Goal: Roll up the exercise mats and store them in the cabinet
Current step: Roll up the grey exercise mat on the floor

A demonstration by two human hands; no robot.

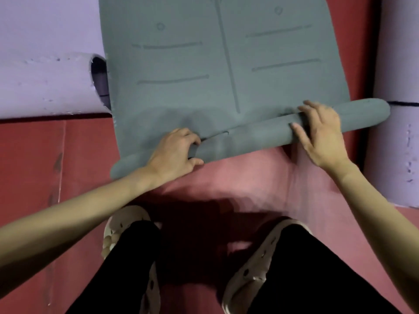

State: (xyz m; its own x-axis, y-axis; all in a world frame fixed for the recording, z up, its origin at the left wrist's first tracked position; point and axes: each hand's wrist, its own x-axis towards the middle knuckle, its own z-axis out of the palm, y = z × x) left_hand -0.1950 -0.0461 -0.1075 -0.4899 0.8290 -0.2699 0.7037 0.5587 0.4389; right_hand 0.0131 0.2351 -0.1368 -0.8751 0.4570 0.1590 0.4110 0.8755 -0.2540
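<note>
A grey-green exercise mat (217, 64) with pressed lines and circles lies flat, stretching away from me. Its near end is wound into a thin roll (249, 137) that runs from lower left to upper right. My left hand (174, 152) grips the roll left of its middle, fingers curled over the top and thumb on the near side. My right hand (319, 137) lies over the roll toward its right end, with fingers spread across the top and thumb on the near face.
The floor is red padding (45, 177). A lilac mat (45, 85) lies at the left with a curled edge. Another lilac mat (394, 155) lies at the right, touching the roll's end. My legs and pale shoes (127, 234) are below. No cabinet is in view.
</note>
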